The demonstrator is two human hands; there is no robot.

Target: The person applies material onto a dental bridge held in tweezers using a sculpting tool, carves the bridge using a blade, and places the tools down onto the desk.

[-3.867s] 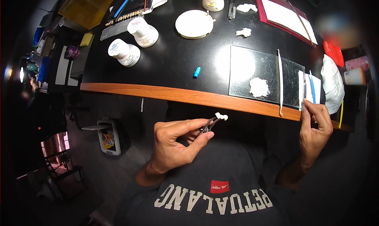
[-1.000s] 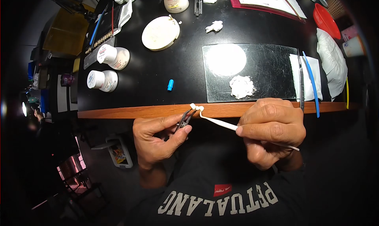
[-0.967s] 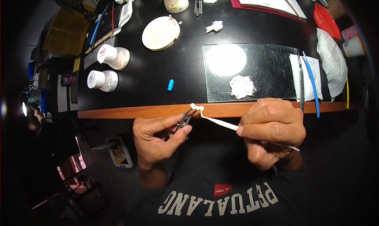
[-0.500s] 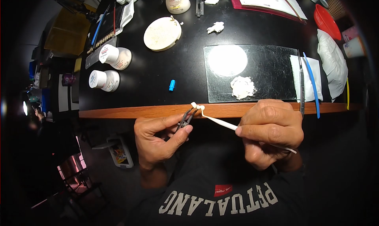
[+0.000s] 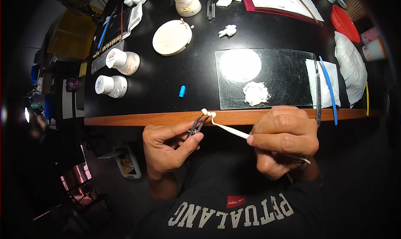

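My left hand (image 5: 167, 149) is closed around dark curved-tip forceps (image 5: 195, 124). At the forceps' tips sits a small white tooth-like piece (image 5: 204, 112), just over the table's wooden edge. Between the fingers of my right hand (image 5: 286, 141) is a slim white dental instrument (image 5: 233, 132). Its bent end meets a second small white lump (image 5: 213, 114) beside the first; whether the two lumps are joined I cannot tell. Beyond my right hand, a mound of white paste (image 5: 255, 93) rests on a scratched glass slab (image 5: 288, 78).
A small blue cap (image 5: 182, 91) lies near the front edge. White-capped bottles (image 5: 110, 86) and a round cream disc (image 5: 171, 37) stand at the left. At the right are a dark metal tool (image 5: 318, 92), a blue strip (image 5: 328, 88) and a red bowl (image 5: 344, 24).
Both hands keep nearly the same pose. The instrument and my right hand have shifted very slightly left, and the whole view has moved a little.
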